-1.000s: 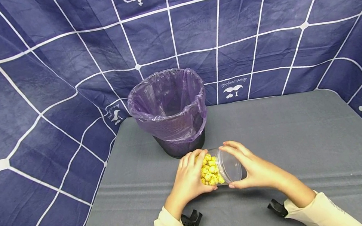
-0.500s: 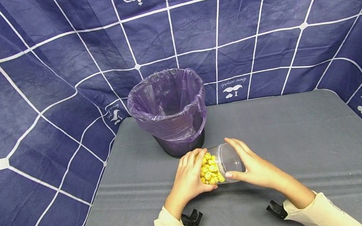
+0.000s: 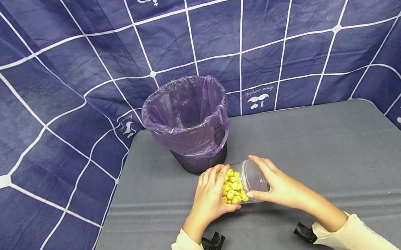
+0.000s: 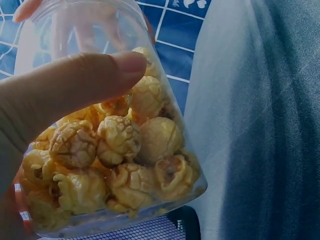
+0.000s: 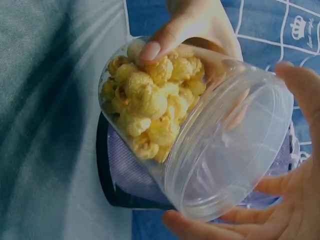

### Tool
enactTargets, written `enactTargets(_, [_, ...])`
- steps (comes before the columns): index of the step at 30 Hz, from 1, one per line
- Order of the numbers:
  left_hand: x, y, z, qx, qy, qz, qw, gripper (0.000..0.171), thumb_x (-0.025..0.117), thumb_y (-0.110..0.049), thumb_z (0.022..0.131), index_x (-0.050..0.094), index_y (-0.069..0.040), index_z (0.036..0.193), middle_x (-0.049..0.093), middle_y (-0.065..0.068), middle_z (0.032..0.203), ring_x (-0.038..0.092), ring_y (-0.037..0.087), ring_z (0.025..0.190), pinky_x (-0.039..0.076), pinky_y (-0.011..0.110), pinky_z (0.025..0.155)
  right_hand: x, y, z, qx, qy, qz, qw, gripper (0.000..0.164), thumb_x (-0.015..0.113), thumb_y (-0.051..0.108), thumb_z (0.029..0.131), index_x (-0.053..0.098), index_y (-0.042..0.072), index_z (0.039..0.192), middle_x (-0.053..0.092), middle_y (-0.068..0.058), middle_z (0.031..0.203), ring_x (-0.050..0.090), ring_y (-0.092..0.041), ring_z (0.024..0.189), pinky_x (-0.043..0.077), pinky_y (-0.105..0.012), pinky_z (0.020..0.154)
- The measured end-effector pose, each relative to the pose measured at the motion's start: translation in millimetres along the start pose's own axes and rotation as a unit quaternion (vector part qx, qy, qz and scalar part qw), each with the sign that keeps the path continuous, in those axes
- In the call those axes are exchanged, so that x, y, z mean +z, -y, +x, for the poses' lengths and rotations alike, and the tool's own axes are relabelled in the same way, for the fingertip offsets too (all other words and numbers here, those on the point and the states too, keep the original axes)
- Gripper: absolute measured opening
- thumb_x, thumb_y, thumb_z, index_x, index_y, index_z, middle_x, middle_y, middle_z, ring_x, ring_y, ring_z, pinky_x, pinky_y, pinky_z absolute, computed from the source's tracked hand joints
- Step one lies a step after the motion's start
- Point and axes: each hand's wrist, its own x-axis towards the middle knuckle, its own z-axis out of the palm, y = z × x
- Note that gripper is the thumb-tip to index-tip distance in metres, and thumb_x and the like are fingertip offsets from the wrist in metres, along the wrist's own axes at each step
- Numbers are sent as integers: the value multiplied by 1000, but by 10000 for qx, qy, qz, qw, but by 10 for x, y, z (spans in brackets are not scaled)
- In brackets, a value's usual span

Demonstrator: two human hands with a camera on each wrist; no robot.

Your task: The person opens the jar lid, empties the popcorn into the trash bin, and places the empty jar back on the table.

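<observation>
A clear plastic jar (image 3: 238, 183) of yellow popcorn (image 4: 120, 140) lies tilted on its side between my hands, its lid end to the right. My left hand (image 3: 209, 197) grips the jar's body, with the thumb across the popcorn part in the left wrist view. At the other end, my right hand (image 3: 283, 185) spans the clear screw lid (image 5: 230, 145), thumb on the near side and fingers on the far side. The lid sits on the jar's mouth. Popcorn fills the bottom half or so; part of it is hidden behind my left fingers.
Just beyond the jar stands a black mesh trash bin (image 3: 199, 162) lined with a purple plastic bag (image 3: 190, 134). A grey cloth (image 3: 319, 148) covers the table. Blue checked fabric (image 3: 266, 21) hangs behind and at both sides.
My right fingers lifted from the lid's far side and came back down, while the thumb shifted up along its near side. My left hand and the jar stay almost in place.
</observation>
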Motion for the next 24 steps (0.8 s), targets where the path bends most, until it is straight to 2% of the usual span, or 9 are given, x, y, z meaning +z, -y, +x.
enactTargets(6, [9,17,-16,-49,98,4,9999,107,82,-53,41,40,-8,129,44,9,120,42,24,108,34,38,90,-47,-61,15,-540,312,-56,9980,93,71,52,67,22,26,141,27,-5,140,36,-26,121,36,-46,92])
enactTargets(10, [10,17,-23,-39,91,15,9999,107,82,-53,41,41,-8,128,44,9,120,42,25,108,35,39,90,-63,-102,27,-897,459,-95,9949,95,76,44,64,24,24,141,22,-3,144,32,-28,125,35,-48,92])
enactTargets(12, [15,17,-26,-28,67,6,10000,107,82,-53,40,41,-8,128,45,9,119,42,25,108,35,39,90,-63,-108,26,-942,497,-49,9943,97,77,41,64,23,23,142,21,-3,145,31,-28,126,35,-48,93])
enactTargets(14, [28,20,-31,-6,7,-7,10000,107,82,-53,40,41,-7,128,45,9,118,43,25,107,35,39,89,-61,-95,17,-810,468,20,9956,99,77,42,64,20,23,143,19,-4,145,29,-28,126,34,-48,94])
enactTargets(18, [49,21,-29,79,-151,-10,9999,109,82,-53,38,42,-6,127,45,9,116,43,25,106,35,39,89,-48,-30,2,-101,188,100,9997,97,72,46,70,16,17,143,23,-11,142,33,-30,123,34,-49,93])
enactTargets(21, [48,11,-22,89,-179,-2,9998,108,82,-53,38,43,-5,126,45,9,116,43,25,105,34,39,90,-27,21,2,401,-39,-19,9992,88,65,48,76,20,10,141,32,-19,136,39,-34,119,35,-51,92])
enactTargets(24, [37,-4,-16,35,-111,-3,9999,105,82,-52,40,44,-6,126,45,8,117,43,25,106,34,39,91,0,51,12,634,-117,-128,9978,84,62,49,77,24,6,139,36,-22,132,42,-36,115,36,-51,90])
